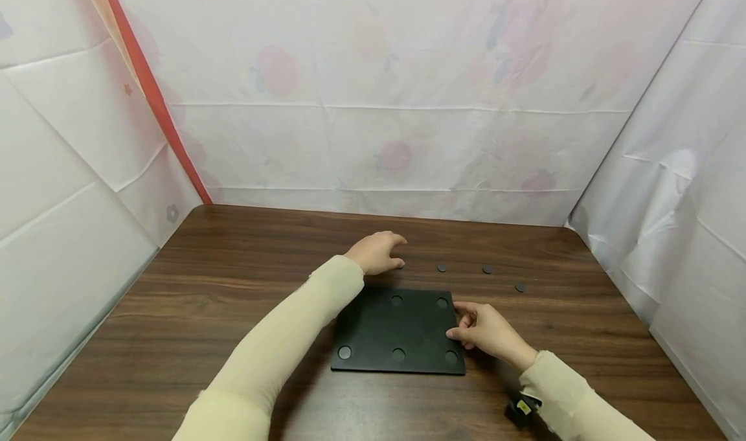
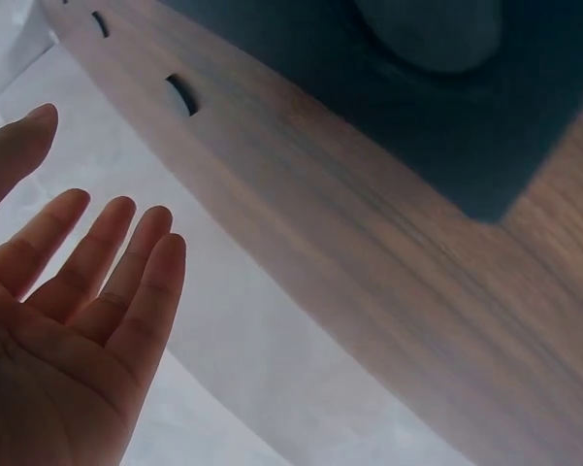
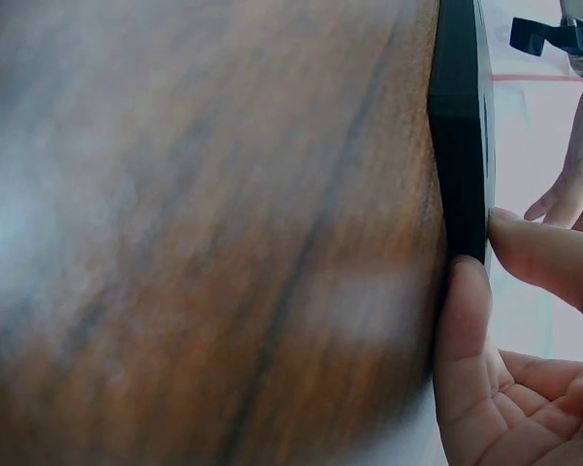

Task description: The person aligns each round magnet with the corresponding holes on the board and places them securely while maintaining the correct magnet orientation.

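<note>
A flat black board (image 1: 419, 331) with round recesses lies on the table. Its near-left recess holds a grey disc (image 1: 344, 352). My right hand (image 1: 489, 331) pinches the board's right edge, and the right wrist view shows thumb (image 3: 543, 254) and a finger (image 3: 466, 311) against that edge. Beyond the board's far side, my left hand (image 1: 374, 253) hovers with fingers spread and nothing visible in its palm. Small dark discs lie to its right: one disc (image 1: 441, 269), a second disc (image 1: 486, 270) and a third disc (image 1: 520, 287). The sleeve hides the board's far-left corner.
The brown wooden table (image 1: 175, 311) extends around the board on all sides. Behind it hangs a pale patterned curtain (image 1: 361, 136), with white cloth (image 1: 658, 188) along the right. A small black device (image 1: 521, 410) sits at my right wrist.
</note>
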`<state>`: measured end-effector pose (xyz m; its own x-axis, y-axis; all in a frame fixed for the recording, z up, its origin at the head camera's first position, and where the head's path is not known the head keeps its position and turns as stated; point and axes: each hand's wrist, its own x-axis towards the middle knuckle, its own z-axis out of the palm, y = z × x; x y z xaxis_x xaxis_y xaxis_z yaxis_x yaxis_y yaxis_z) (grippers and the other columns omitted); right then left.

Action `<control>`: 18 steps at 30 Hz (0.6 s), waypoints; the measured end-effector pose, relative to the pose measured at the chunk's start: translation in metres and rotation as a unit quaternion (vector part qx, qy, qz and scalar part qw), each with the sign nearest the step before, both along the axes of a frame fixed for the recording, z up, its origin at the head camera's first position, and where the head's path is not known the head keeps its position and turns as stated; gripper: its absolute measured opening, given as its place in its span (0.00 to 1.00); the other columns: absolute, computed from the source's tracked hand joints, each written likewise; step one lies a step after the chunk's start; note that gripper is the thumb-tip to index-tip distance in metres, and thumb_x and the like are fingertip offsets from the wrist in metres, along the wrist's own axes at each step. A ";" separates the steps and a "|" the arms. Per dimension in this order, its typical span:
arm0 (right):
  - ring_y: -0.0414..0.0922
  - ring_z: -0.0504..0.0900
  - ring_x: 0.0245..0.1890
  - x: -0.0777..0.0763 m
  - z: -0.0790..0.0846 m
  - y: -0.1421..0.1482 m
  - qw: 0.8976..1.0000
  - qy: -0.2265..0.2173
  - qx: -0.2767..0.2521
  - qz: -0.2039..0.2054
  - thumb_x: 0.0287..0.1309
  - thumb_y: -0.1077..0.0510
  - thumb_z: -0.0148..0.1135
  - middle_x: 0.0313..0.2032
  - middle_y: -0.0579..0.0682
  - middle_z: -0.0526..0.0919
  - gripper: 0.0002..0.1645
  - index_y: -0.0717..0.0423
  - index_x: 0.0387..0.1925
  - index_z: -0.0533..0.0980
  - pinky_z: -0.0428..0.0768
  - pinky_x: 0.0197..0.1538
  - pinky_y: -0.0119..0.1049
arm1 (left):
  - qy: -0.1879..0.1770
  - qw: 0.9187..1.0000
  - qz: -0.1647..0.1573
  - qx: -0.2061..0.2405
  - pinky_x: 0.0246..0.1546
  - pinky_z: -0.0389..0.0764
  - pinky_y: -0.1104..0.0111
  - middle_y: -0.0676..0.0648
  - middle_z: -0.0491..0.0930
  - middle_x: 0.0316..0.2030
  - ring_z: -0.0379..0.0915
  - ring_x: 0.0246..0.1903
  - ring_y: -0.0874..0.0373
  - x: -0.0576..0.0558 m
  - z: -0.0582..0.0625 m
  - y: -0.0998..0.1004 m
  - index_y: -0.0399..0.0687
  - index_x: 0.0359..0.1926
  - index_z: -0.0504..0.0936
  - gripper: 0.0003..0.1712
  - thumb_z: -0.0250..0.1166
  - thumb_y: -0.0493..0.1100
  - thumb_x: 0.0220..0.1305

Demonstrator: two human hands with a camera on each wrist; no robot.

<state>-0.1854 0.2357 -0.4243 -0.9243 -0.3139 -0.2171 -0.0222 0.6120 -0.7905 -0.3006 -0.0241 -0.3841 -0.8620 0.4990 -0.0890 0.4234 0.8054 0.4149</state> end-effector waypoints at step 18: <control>0.43 0.79 0.22 -0.002 -0.001 0.001 1.000 -0.002 0.002 -0.001 0.56 0.57 0.71 0.23 0.50 0.78 0.43 0.71 0.68 0.63 0.81 0.28 0.35 | -0.042 0.998 0.013 -0.051 0.65 0.70 0.59 0.46 0.72 0.66 0.66 0.67 0.51 -0.014 -0.010 0.015 0.48 0.67 0.72 0.28 0.63 0.45 0.68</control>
